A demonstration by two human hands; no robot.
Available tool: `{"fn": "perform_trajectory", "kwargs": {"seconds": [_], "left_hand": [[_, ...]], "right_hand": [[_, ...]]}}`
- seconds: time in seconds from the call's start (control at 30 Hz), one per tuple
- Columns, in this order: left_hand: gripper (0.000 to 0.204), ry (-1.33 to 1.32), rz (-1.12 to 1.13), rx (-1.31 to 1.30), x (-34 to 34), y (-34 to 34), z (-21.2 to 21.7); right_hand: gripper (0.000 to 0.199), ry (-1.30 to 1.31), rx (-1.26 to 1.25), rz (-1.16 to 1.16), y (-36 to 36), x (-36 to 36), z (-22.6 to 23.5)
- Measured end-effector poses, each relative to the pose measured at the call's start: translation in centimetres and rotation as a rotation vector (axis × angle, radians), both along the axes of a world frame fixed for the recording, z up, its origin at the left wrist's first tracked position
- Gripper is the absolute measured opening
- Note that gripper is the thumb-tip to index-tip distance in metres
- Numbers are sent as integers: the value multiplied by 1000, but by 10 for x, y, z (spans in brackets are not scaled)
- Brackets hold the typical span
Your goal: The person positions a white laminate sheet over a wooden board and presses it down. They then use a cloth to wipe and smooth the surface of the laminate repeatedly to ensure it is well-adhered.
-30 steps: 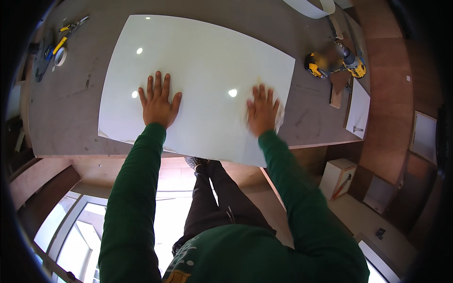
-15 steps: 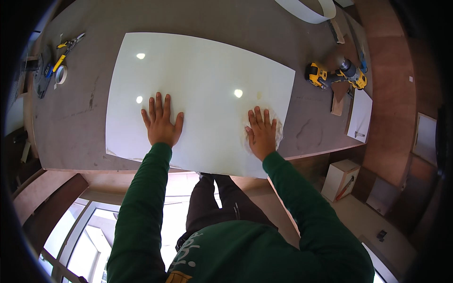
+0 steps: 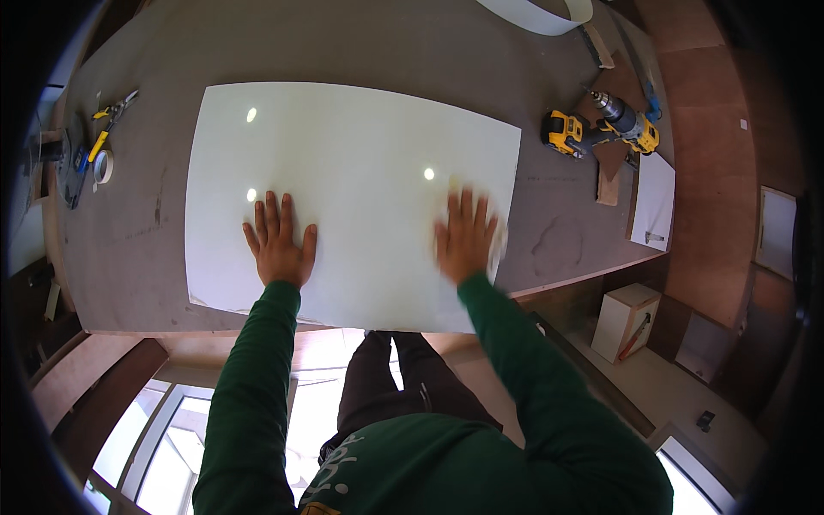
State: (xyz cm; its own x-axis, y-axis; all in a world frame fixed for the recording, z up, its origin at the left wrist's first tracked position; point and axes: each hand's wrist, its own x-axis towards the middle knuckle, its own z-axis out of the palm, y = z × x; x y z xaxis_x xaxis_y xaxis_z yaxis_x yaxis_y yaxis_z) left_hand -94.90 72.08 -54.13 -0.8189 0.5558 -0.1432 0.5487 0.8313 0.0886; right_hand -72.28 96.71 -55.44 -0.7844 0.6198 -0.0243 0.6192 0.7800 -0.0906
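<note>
A glossy white panel (image 3: 352, 137) lies flat on the brown worktop, its near edge by my body. My left hand (image 3: 281, 249) rests palm down on the panel's left half, fingers spread and holding nothing. On the right part of the panel, my right hand (image 3: 468, 236) lies flat with fingers stretched, smeared by motion. Under and beside that palm shows a crumpled whitish cloth or wad (image 3: 498, 245); its kind is hard to make out. A faint yellowish smudge sits on the panel just past the right fingertips.
To the right stand a yellow-black cordless drill (image 3: 625, 124), a wood strip (image 3: 608, 184) and a small white board (image 3: 654, 206). At left lie yellow-handled pliers (image 3: 103, 137) and a tape roll (image 3: 103, 166). A curled white band (image 3: 536, 19) sits at the far edge.
The whole view has shifted slightly. My right hand has slid a little away from me over the panel and is now blurred. My left hand stays in place on the panel.
</note>
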Motion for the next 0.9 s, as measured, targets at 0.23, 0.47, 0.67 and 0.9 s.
{"fn": "perform_trajectory", "kwargs": {"seconds": [0.23,0.47,0.67,0.9], "left_hand": [[74,20,-35,32,-1,0,2],[73,8,-44,54,-1,-4,4],[73,-30,-41,57,5,8,5],[75,-43,-2,87,-4,-10,7]], "right_hand": [[63,-88,-107,-150,17,36,12],[59,-38,2,-32,74,-188,8],[57,107,-116,329,-24,-324,10],[55,194,-158,502,-15,-256,17]]}}
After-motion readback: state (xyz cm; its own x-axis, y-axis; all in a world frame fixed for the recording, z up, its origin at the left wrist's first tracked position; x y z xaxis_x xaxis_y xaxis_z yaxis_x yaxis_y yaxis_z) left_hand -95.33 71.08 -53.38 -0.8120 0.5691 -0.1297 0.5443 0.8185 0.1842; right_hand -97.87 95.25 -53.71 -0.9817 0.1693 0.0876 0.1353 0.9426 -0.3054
